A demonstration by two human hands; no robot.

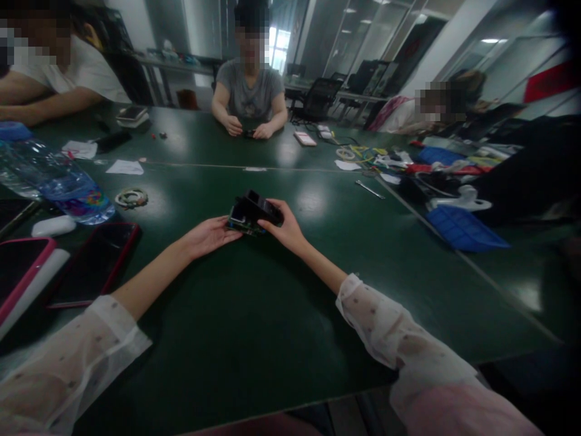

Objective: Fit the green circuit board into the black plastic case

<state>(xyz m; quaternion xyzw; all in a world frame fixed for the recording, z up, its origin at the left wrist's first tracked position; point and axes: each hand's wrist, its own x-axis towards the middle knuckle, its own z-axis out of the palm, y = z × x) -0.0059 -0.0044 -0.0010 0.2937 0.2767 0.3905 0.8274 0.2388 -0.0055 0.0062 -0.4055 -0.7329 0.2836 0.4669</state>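
A small black device [255, 208] with a green circuit board under it rests on the dark green table [254, 315], a little beyond the middle. My left hand [209, 235] holds its left side, fingers under the board's edge. My right hand [285, 229] grips its right end with thumb and fingers. Both forearms reach out from sheer white sleeves. The device's underside is hidden.
Two phones in red cases [93, 261] and a plastic water bottle [59, 181] lie at the left. A blue tray [463, 227], tools and cables crowd the right. A person in a grey shirt [250, 91] sits opposite, others at both sides.
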